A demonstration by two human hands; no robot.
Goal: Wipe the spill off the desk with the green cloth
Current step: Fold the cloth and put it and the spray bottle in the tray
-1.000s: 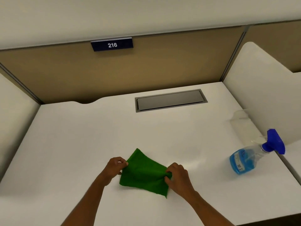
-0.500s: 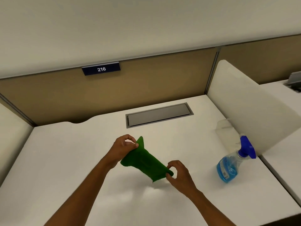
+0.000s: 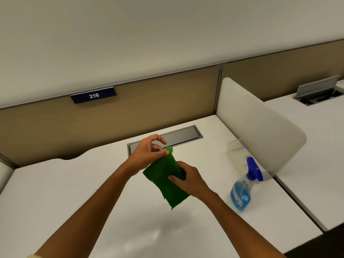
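Observation:
The green cloth [image 3: 165,178] hangs in the air above the white desk [image 3: 78,183], held by both hands. My left hand [image 3: 147,153] pinches its top corner between thumb and fingers. My right hand [image 3: 188,178] grips the cloth's right side lower down, thumb across the front. The lower edge of the cloth dangles free above the desk. A faint glossy patch [image 3: 149,237] shows on the desk surface near the front; whether it is liquid I cannot tell.
A spray bottle [image 3: 243,187] with blue liquid and a blue trigger stands at the right by the white divider panel [image 3: 260,123]. A grey cable hatch [image 3: 178,136] sits at the back of the desk. A tan partition with sign 216 [image 3: 94,95] stands behind.
The cloth lay on the desk with both hands at its edges; both hands have lifted it into the air. The camera view has tilted up and to the right.

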